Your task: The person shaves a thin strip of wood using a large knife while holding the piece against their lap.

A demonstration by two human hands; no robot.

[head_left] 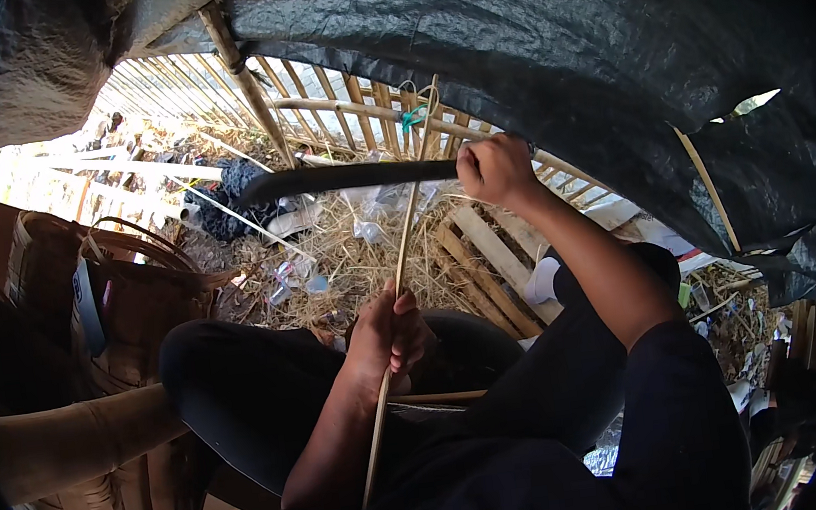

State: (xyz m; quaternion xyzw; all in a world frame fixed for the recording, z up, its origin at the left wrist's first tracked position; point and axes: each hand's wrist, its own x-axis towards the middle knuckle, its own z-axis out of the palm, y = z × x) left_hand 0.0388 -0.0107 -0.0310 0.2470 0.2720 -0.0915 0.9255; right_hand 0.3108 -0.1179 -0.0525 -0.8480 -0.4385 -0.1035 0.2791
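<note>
My left hand (385, 336) is closed around a long, thin bamboo strip (404, 240). The strip slants from beside my lap up and away toward the fence. In my right hand (497, 174), closed around its handle, is a machete (349, 178). Its long dark blade points left and lies level across the upper part of the strip, well beyond my left hand. Whether the edge touches the strip I cannot tell. The machete's handle is mostly hidden by my fingers.
A bamboo fence (356, 110) runs behind, with a green tie (415, 117) on its rail. A black tarp (563, 26) hangs overhead and at right. Straw and plastic litter (369, 224) cover the ground, near wooden planks (493, 250). Woven baskets (111, 299) and a thick bamboo pole (77, 442) are at left.
</note>
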